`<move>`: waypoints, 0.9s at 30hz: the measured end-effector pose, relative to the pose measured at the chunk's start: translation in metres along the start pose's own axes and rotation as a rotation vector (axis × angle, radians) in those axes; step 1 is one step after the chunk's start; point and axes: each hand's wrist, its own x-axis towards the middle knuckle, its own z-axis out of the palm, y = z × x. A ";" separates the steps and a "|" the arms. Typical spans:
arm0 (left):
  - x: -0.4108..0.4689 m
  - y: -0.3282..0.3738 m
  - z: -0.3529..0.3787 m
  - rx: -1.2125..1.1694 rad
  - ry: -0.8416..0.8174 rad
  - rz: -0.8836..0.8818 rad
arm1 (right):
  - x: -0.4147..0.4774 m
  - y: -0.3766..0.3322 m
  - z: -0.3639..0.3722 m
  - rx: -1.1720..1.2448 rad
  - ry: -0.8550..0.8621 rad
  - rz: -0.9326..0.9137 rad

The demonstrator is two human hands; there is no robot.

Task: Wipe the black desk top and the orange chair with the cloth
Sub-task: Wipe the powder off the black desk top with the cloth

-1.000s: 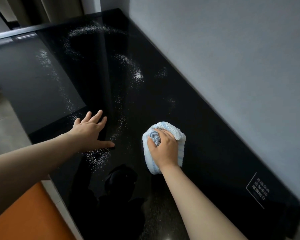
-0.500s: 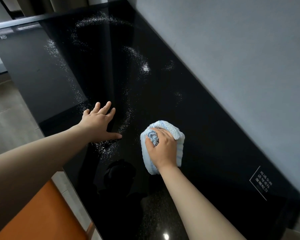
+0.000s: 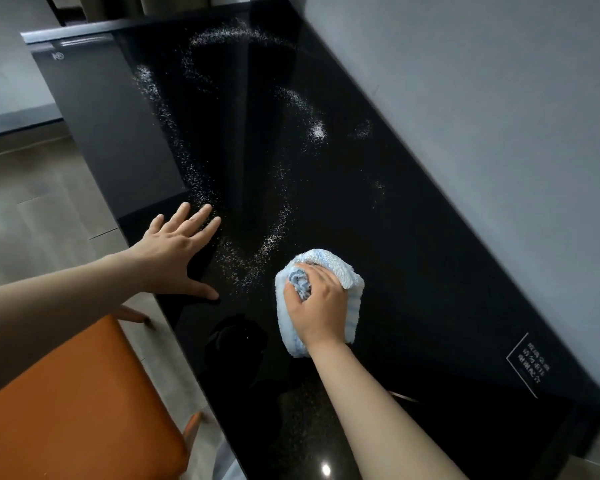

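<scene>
- Desk (image 3: 413,258): glossy black top, set against a grey wall (image 3: 499,98).
- Powder (image 3: 274,233): white specks lie in loose arcs across the top, ahead of both hands.
- Right hand (image 3: 317,306): fingers curled, grasping the bunched blue cloth (image 3: 350,299) and pressing it onto the desk.
- Left hand (image 3: 174,251): released, fingers spread flat on the desk near its left edge, well apart from the cloth.
- Chair (image 3: 73,410): orange seat, just left of the desk, below the left forearm.
</scene>
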 end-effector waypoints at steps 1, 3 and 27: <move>-0.005 -0.002 0.004 -0.022 0.006 -0.037 | -0.003 -0.003 0.001 -0.001 -0.008 -0.001; -0.013 -0.008 0.011 -0.062 0.016 -0.121 | -0.010 -0.008 0.004 0.002 -0.021 -0.002; -0.018 -0.016 0.025 -0.066 0.069 -0.190 | -0.087 -0.062 0.042 0.005 -0.072 -0.089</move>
